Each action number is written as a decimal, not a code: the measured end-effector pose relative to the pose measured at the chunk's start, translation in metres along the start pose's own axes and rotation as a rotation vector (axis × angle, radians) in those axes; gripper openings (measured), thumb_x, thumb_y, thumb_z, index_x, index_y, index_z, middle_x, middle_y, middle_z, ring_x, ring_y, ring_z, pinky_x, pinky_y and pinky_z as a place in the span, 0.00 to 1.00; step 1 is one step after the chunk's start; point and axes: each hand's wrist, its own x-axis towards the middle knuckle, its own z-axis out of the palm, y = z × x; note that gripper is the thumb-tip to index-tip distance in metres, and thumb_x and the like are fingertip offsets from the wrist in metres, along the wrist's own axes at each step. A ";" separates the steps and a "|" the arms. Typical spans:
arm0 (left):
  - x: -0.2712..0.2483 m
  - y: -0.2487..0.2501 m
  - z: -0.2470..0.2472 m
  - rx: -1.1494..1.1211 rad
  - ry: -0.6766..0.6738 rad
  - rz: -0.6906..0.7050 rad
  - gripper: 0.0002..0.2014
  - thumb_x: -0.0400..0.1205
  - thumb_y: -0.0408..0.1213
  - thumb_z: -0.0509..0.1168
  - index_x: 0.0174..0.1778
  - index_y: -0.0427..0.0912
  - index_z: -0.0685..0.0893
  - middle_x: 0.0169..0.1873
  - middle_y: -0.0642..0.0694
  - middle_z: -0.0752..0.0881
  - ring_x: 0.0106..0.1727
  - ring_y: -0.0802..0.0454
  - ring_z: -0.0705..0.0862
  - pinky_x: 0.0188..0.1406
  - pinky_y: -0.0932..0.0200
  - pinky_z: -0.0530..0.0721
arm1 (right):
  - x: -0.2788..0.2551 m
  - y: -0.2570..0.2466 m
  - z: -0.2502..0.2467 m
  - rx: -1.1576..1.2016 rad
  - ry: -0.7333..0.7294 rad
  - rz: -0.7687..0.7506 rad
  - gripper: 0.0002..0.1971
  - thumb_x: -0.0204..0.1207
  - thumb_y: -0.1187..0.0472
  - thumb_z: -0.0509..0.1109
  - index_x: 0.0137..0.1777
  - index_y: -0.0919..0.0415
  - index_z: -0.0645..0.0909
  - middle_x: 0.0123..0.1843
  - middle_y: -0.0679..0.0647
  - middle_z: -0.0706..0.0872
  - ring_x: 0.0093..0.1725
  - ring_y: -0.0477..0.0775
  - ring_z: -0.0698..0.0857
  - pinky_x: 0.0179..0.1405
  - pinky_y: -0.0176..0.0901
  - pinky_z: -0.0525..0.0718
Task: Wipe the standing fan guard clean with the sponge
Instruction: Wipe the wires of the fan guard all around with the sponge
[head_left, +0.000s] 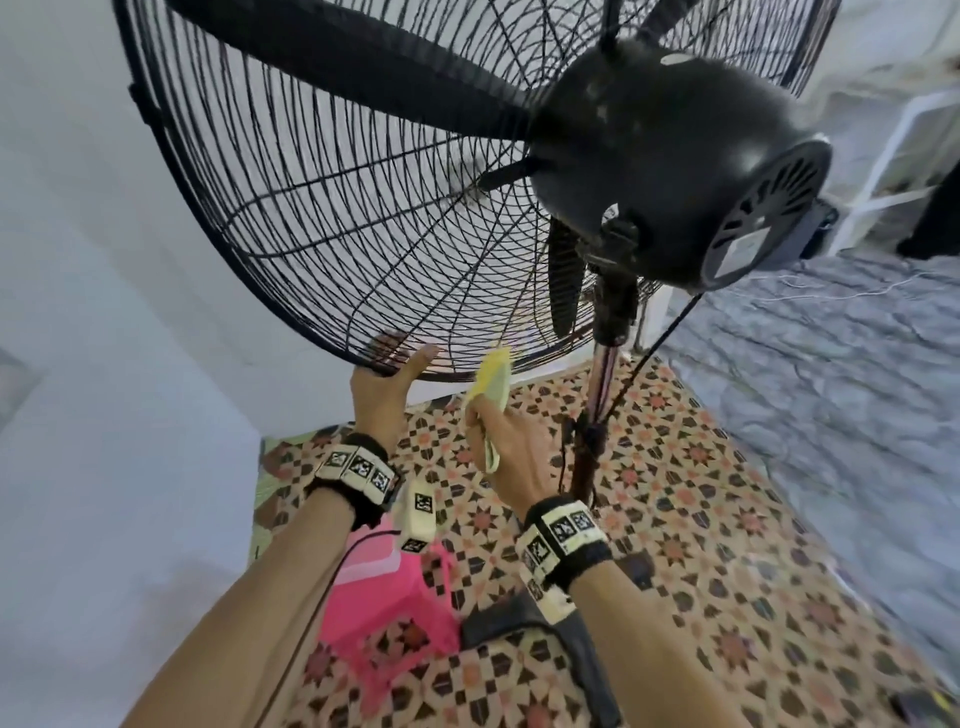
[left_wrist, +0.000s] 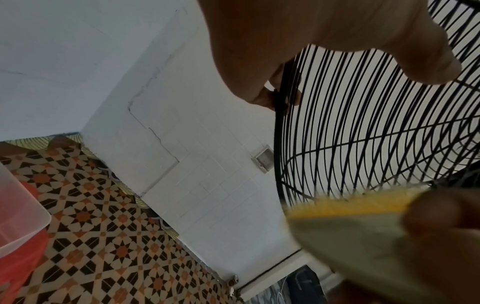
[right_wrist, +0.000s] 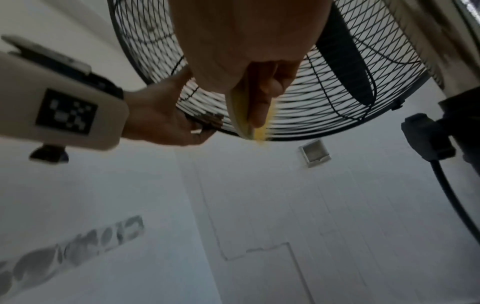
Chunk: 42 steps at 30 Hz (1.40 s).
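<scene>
The black wire fan guard (head_left: 322, 218) fills the upper head view, seen from behind with the motor housing (head_left: 670, 171) at right. My left hand (head_left: 384, 374) grips the guard's bottom rim, fingers hooked through the wires and thumb along the rim. My right hand (head_left: 506, 441) holds a yellow and pale green sponge (head_left: 491, 382), its tip touching the rim just right of the left hand. The left wrist view shows the rim (left_wrist: 279, 144) with fingers curled round it and the blurred sponge (left_wrist: 350, 207). In the right wrist view the sponge (right_wrist: 257, 131) meets the guard (right_wrist: 324, 115).
The fan pole (head_left: 597, 410) and its black cable (head_left: 660, 338) run down right of my right hand. A pink plastic stool (head_left: 384, 597) stands below my arms on the patterned floor (head_left: 701, 519). White walls (head_left: 104, 312) close in on the left. A grey carpet (head_left: 831, 389) lies right.
</scene>
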 end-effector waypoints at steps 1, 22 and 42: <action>0.000 -0.001 0.000 0.003 -0.001 0.001 0.30 0.67 0.55 0.84 0.62 0.44 0.89 0.56 0.54 0.93 0.57 0.65 0.89 0.57 0.72 0.84 | 0.002 -0.001 -0.001 0.087 0.087 -0.002 0.01 0.88 0.62 0.64 0.54 0.57 0.76 0.36 0.48 0.82 0.27 0.42 0.80 0.22 0.29 0.76; 0.000 -0.003 -0.006 0.012 -0.038 -0.043 0.39 0.66 0.61 0.85 0.69 0.44 0.87 0.61 0.54 0.92 0.64 0.60 0.88 0.66 0.61 0.83 | 0.005 -0.006 -0.032 0.583 -0.040 0.424 0.46 0.88 0.63 0.62 0.88 0.46 0.29 0.84 0.73 0.60 0.77 0.67 0.74 0.79 0.61 0.73; 0.010 -0.010 -0.008 0.033 -0.046 -0.039 0.47 0.59 0.68 0.86 0.67 0.41 0.88 0.59 0.50 0.93 0.65 0.54 0.90 0.73 0.47 0.85 | -0.016 -0.012 0.033 0.576 0.267 0.821 0.09 0.88 0.59 0.65 0.66 0.55 0.75 0.51 0.47 0.85 0.45 0.42 0.84 0.40 0.31 0.86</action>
